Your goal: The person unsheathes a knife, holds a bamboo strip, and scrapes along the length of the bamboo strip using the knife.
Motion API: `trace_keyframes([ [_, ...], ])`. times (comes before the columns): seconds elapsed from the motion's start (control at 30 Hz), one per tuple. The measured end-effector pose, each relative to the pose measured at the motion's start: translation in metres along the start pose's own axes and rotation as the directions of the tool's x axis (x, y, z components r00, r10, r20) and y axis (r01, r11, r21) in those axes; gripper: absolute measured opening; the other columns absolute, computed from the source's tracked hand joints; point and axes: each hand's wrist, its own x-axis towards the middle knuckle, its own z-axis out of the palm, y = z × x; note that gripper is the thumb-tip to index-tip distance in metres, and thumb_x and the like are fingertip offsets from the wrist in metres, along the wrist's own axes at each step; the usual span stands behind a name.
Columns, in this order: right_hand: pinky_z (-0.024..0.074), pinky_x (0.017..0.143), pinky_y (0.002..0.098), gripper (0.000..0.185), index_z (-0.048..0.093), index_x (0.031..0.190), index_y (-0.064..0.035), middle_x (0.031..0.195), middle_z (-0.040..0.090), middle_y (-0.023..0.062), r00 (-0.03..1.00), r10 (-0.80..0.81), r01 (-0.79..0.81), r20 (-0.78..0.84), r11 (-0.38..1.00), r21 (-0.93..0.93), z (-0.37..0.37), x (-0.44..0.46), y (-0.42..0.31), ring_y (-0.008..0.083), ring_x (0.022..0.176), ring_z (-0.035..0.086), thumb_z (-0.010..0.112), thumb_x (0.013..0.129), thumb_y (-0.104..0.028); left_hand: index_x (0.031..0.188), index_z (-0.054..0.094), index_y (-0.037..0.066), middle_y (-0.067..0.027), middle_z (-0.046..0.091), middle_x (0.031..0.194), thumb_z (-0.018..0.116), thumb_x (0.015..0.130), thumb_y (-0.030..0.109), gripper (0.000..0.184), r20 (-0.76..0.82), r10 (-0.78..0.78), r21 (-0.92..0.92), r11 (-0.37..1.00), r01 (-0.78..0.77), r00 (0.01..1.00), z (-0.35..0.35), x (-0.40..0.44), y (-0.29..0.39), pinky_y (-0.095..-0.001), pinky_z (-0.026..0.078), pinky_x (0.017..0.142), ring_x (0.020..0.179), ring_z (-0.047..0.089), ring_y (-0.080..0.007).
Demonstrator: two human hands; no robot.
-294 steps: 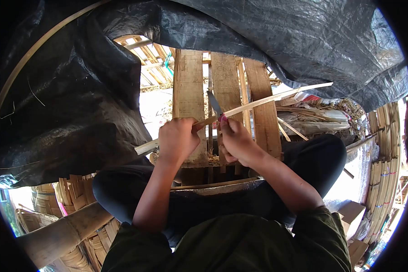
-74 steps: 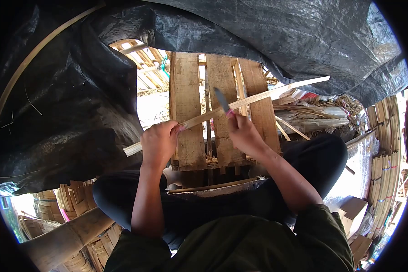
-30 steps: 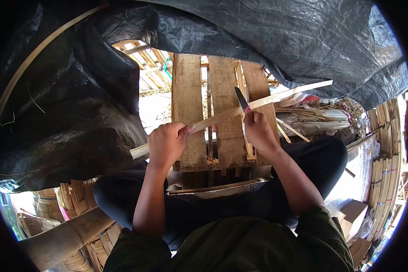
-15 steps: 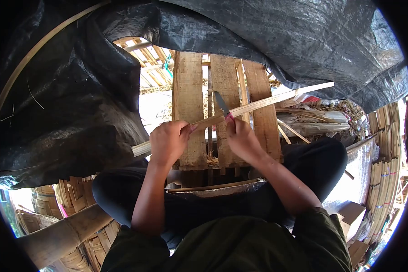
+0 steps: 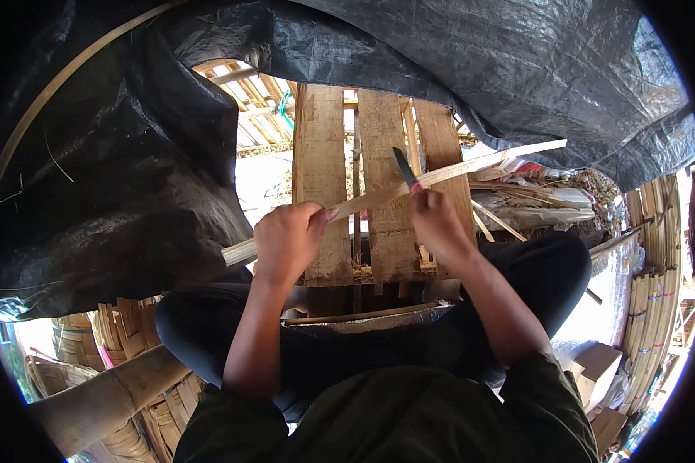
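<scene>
A long pale bamboo strip (image 5: pixel 479 163) runs slantwise across the wooden planks (image 5: pixel 320 154), its right end higher in view. My left hand (image 5: pixel 288 241) is closed around the strip left of its middle, thumb along the upper side. In my right hand (image 5: pixel 440 222) I grip a knife (image 5: pixel 403 167) by its handle, fingers wrapped round it. The dark blade points up and slightly left, crossing the strip; its lower part lies against or just over the strip. Most of the handle is hidden in my fist.
Black plastic sheeting (image 5: pixel 517 62) hangs over the far side and the left. A thick bamboo pole (image 5: pixel 116 401) lies at lower left beside woven bamboo pieces. Bundled bamboo slats (image 5: pixel 649 309) and a cardboard box (image 5: pixel 597 369) stand at the right.
My right hand and the knife have slid to the right along the strip, away from my left hand. The left hand and strip have hardly moved.
</scene>
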Motion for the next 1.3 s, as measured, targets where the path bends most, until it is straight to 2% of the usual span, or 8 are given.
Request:
trace_keyframes([
  [0.13,0.0464,0.044,0.0355,0.03,0.059,0.094,0.0055,0.074,0.063,0.0219,0.721,-0.684,0.633,-0.113,0.716,-0.295,0.05,0.009,0.045,0.0196,0.06,0.064,0.047,0.104,-0.019,0.081,0.073,0.011,-0.0113,0.066,0.066,0.07,0.091,0.032,0.023,-0.043,0.113,0.135,0.985,-0.107,0.993,0.017,-0.005,-0.001,-0.0427,0.05,0.06,0.063,0.067,-0.0317],
  [0.3,0.0506,0.047,0.0328,0.029,0.059,0.1,0.0068,0.074,0.064,0.0191,0.994,-0.024,0.025,0.105,1.0,-0.012,0.005,-0.005,-0.002,0.0208,0.058,0.062,0.043,0.105,-0.017,0.082,0.073,0.012,-0.0113,0.067,0.067,0.069,0.091,0.031,0.021,-0.065,0.09,0.09,0.992,-0.084,0.994,0.01,-0.001,-0.001,-0.0417,0.05,0.059,0.064,0.067,-0.031],
  [0.4,0.0435,0.041,0.0318,0.032,0.051,0.11,0.0027,0.062,0.051,0.001,0.953,-0.296,0.301,0.07,0.951,-0.074,0.034,-0.008,0.015,0.0122,0.044,0.049,0.037,0.107,-0.026,0.083,0.073,0.012,-0.0108,0.067,0.066,0.069,0.092,0.031,0.021,-0.056,0.136,0.135,0.983,-0.127,0.989,0.021,-0.004,0.004,-0.0405,0.05,0.058,0.063,0.067,-0.0303],
  [0.63,0.0442,0.042,0.0328,0.037,0.055,0.094,0.0029,0.063,0.054,0.0033,0.994,-0.084,0.085,0.067,0.996,-0.01,0.001,-0.002,0.002,0.011,0.045,0.052,0.037,0.108,-0.027,0.085,0.072,0.01,-0.0114,0.068,0.068,0.068,0.092,0.028,0.019,-0.031,0.12,0.134,0.984,-0.115,0.992,0.02,-0.001,0.001,-0.0414,0.051,0.06,0.065,0.068,-0.032],
  [0.77,0.0487,0.052,0.0442,0.032,0.056,0.105,0.0032,0.075,0.065,0.0198,0.79,-0.611,0.577,-0.049,0.768,-0.28,0.047,0.001,0.028,0.0354,0.058,0.064,0.046,0.105,-0.027,0.09,0.073,0.009,-0.0121,0.069,0.073,0.069,0.091,0.021,0.013,0.0,0.153,0.14,0.978,-0.151,0.988,0.025,-0.003,0.004,-0.0424,0.051,0.064,0.069,0.068,-0.0347],
  [0.8,0.0501,0.059,0.0501,0.025,0.054,0.109,0.0014,0.084,0.065,0.0269,0.9,-0.435,0.431,0.039,0.871,-0.235,0.036,-0.006,0.014,0.0464,0.068,0.065,0.054,0.102,-0.023,0.09,0.073,0.009,-0.0121,0.069,0.073,0.069,0.091,0.021,0.013,-0.003,0.154,0.142,0.978,-0.152,0.988,0.022,-0.004,0.005,-0.0424,0.051,0.064,0.069,0.068,-0.0347],
  [0.9,0.0516,0.06,0.0487,0.02,0.057,0.108,-0.0001,0.082,0.066,0.0251,0.737,-0.646,0.617,-0.198,0.763,-0.193,0.026,0.005,0.021,0.0444,0.073,0.067,0.058,0.099,-0.019,0.095,0.073,0.009,-0.0135,0.07,0.076,0.069,0.09,0.017,0.011,0.039,0.123,-0.003,0.992,-0.123,0.992,0.01,-0.006,0.004,-0.0423,0.052,0.068,0.074,0.068,-0.0357],
  [1.3,0.0524,0.059,0.0456,0.036,0.062,0.116,-0.0072,0.074,0.068,0.0175,0.71,-0.704,0.593,0.039,0.567,-0.571,-0.012,0.031,0.017,0.0387,0.071,0.069,0.075,0.087,-0.024,0.087,0.072,0.012,-0.0115,0.067,0.071,0.071,0.089,0.031,0.019,-0.036,0.059,0.318,0.947,-0.044,0.998,-0.056,-0.018,-0.004,-0.0429,0.052,0.062,0.067,0.067,-0.0341],
])
